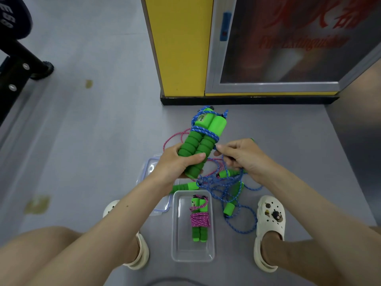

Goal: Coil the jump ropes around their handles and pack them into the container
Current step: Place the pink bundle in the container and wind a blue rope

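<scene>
Your left hand (179,162) grips two green handles (196,143) side by side, blue rope (206,132) looped around them. Your right hand (243,155) pinches that rope beside them. Below, the container (177,234) holds a pink-wrapped pair (199,219).

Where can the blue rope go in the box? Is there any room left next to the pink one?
Yes. The container has a bare strip between the pink bundle and its left wall, and another patch at the end nearest the feet. The floor between the container and the right shoe is crowded with loose ropes.
</scene>
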`<state>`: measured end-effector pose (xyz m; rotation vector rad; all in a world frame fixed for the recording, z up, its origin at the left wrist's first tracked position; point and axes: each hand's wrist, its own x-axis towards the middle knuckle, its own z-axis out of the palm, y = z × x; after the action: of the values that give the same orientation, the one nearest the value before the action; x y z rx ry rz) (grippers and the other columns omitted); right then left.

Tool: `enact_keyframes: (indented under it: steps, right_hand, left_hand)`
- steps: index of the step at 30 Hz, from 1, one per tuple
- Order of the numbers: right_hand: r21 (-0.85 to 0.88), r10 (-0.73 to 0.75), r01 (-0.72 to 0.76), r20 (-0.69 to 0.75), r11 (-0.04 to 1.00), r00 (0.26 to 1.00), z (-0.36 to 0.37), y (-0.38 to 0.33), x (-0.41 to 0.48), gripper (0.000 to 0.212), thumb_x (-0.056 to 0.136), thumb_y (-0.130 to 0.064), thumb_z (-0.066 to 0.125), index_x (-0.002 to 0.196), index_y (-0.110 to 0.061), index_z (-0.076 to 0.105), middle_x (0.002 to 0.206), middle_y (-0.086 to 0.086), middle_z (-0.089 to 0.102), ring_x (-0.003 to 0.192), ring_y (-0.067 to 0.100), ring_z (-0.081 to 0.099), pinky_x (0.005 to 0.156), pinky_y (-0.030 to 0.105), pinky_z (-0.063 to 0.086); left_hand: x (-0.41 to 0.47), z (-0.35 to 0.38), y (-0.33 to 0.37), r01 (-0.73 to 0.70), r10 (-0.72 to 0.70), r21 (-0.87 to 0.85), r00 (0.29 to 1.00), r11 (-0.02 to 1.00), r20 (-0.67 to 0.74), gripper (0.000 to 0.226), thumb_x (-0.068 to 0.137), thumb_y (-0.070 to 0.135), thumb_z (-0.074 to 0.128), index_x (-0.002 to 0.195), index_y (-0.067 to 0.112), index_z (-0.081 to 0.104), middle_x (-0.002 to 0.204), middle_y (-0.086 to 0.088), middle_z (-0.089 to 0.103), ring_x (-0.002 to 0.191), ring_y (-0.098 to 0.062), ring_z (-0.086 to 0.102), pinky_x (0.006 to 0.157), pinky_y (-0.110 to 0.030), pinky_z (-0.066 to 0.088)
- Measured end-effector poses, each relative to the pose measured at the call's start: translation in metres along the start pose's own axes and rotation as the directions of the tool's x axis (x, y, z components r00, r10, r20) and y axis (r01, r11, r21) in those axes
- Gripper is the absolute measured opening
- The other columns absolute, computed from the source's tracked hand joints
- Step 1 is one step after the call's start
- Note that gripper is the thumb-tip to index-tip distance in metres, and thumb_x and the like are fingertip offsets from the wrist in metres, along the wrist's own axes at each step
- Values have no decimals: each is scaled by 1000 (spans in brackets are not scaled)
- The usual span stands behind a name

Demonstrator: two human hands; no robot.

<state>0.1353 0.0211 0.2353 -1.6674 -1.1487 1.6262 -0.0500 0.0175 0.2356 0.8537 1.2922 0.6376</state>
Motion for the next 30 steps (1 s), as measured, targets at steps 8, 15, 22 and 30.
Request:
enact_keyframes:
  steps: [8, 15, 22, 30]
  right_hand:
    - [-37, 22, -22, -3, 999, 1000, 2, 2, 0, 29, 98, -22, 51, 86, -3, 69, 56, 4, 58, 41, 6, 45, 49, 18, 41]
    - [-3, -1, 2, 42, 1000, 999, 8, -2, -1, 26, 100, -13, 46, 87, -3, 67, 70, 4, 66, 55, 6, 58, 60, 18, 49]
    - [111, 19, -28, 79, 993, 997, 12, -7, -7, 27, 101, -9, 39, 92, 3, 62, 60, 5, 67, 49, 10, 62, 52, 18, 52]
    - [173, 61, -78, 102, 982, 993, 16, -7, -7, 44, 92, -43, 53, 93, -1, 64, 62, 8, 59, 41, 9, 33, 42, 18, 32]
  left_hand:
    - [7, -4, -8, -180, 296, 505, 942, 844, -160, 30, 73, 25, 81, 97, 18, 62, 77, -1, 67, 69, -20, 65, 62, -31, 55]
    - [6, 0, -12, -194, 413, 691, 895, 696, -165, 35, 74, 36, 79, 92, 23, 53, 70, 6, 59, 67, -21, 62, 61, -35, 51]
    - [0, 8, -14, -164, 466, 820, 874, 548, -136, 40, 78, 42, 74, 91, 20, 43, 73, 1, 55, 68, -23, 55, 57, -34, 45]
    - [0, 12, -29, -148, 791, 988, 597, -54, 133, 45, 51, 0, 85, 87, 7, 59, 66, -7, 52, 50, -20, 42, 40, -21, 15]
